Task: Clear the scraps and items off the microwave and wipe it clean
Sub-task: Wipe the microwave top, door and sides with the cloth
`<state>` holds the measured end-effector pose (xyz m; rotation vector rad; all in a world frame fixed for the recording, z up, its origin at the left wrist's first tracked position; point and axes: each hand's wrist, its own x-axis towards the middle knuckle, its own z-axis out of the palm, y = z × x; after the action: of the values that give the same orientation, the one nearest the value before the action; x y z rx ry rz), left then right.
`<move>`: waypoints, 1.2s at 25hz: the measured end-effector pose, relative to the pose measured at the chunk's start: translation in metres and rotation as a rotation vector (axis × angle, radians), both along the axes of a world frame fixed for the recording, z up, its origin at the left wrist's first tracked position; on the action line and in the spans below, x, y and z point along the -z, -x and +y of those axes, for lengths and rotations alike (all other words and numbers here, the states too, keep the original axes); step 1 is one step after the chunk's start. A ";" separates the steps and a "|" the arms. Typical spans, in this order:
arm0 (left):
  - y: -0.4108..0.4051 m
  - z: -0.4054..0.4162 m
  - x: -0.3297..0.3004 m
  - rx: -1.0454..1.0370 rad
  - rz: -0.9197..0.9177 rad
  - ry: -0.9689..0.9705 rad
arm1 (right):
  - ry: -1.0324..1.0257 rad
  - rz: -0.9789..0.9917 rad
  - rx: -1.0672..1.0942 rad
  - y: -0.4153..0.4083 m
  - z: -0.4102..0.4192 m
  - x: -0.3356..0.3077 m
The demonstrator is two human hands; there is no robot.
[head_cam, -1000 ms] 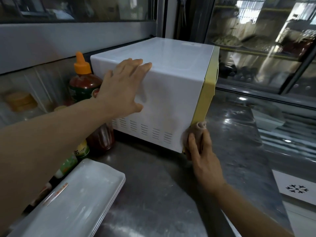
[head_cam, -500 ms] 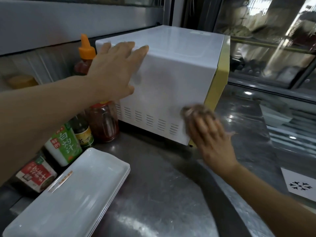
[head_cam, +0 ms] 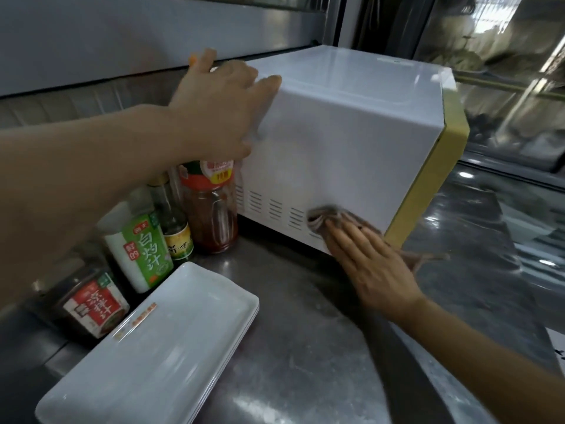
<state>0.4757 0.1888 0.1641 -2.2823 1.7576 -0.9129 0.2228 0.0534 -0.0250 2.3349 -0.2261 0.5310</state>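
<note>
Flat-fingered, my right hand (head_cam: pixel 371 264) presses a brownish rag (head_cam: pixel 331 216) against the lower side wall of the microwave (head_cam: pixel 351 142), no curl in the grip, palm spread so the cloth stays pinned to the panel near the vent slots (head_cam: pixel 275 209). Rag's loose tail trails off toward the yellow front edge (head_cam: pixel 428 185). Left hand (head_cam: pixel 220 111) lies spread on the upper rear corner of the same wall, fingers straight, holding nothing; I'd say it's there as a brace so the box doesn't slide on the steel tabletop (head_cam: pixel 305 347) while I scrub. Microwave sits at the back of the tabletop, its top bare as far as I can see, so I judge clearing is done & wiping is the step in hand. Sauce bottles (head_cam: pixel 211 209) & jars crowd just beside its rear, left of it. A stack of white trays (head_cam: pixel 159 347) rests nearer me, apart from the work.
</note>
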 end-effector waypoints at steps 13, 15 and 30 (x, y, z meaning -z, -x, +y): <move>-0.007 0.000 -0.002 0.037 0.093 0.006 | 0.104 0.178 -0.020 -0.082 0.018 -0.022; -0.007 -0.001 0.000 0.034 0.102 0.039 | 0.102 0.265 0.004 -0.124 0.030 -0.025; -0.006 0.000 0.009 0.060 0.118 0.110 | 0.158 0.322 -0.012 -0.132 0.029 -0.030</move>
<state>0.4822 0.1884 0.1555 -2.4102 1.8769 -0.9239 0.3544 0.0825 0.0048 2.2281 -0.0173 0.1659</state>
